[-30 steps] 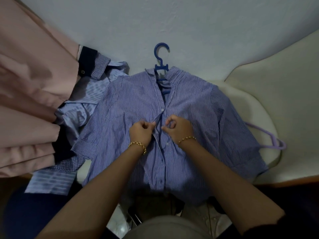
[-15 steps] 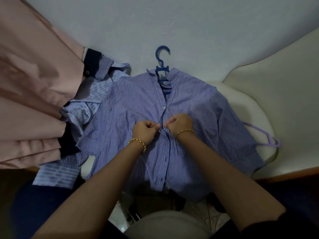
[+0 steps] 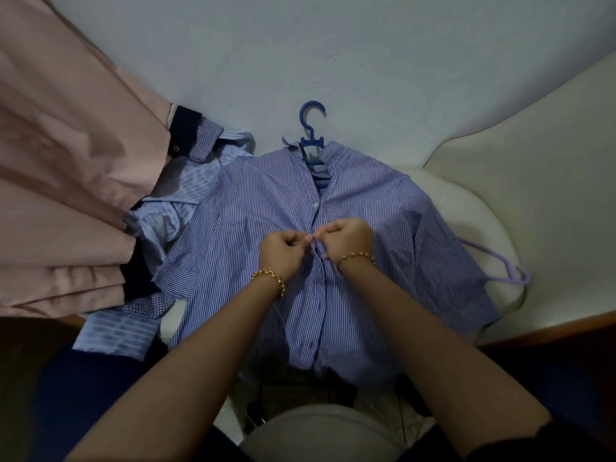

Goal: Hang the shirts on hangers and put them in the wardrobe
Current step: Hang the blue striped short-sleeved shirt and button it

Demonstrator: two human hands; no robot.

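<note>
The striped shirt (image 3: 266, 201) is lying front up on the cream seat (image 3: 466, 211). It's already on the blue hanger (image 3: 311, 141), whose hook pokes out past the collar toward the wall (image 3: 333, 45).

Both hands are at the placket around chest height. The left hand (image 3: 283, 251) has its fingers curled in and pinches one front edge. The right hand (image 3: 348, 240) is curled the same way on the other edge, knuckles nearly touching. It looks like a button is going through its hole between the fingertips, but it's too small to say whether it's through.

Tips for this step:
- Pull the buttonhole side taut and tip the button in edge-first.
- Line the fronts up with the white button (image 3: 316, 205) just above so the placket doesn't go crooked.
- I reckon one or two buttons done up near the top is plenty to stop it sliding off.

Room-wise it's tight:
- The hem hangs over the near edge of the seat.
- A purple hanger (image 3: 500, 271) sticks out from the sleeve on the right.
- The other sleeve overlaps a pile of other shirts (image 3: 186, 195), with pink fabric (image 3: 66, 161) crowding that side.

The clearest way out is probably straight up by the hook. Going sideways risks dragging the pile or snagging the purple hanger.
</note>
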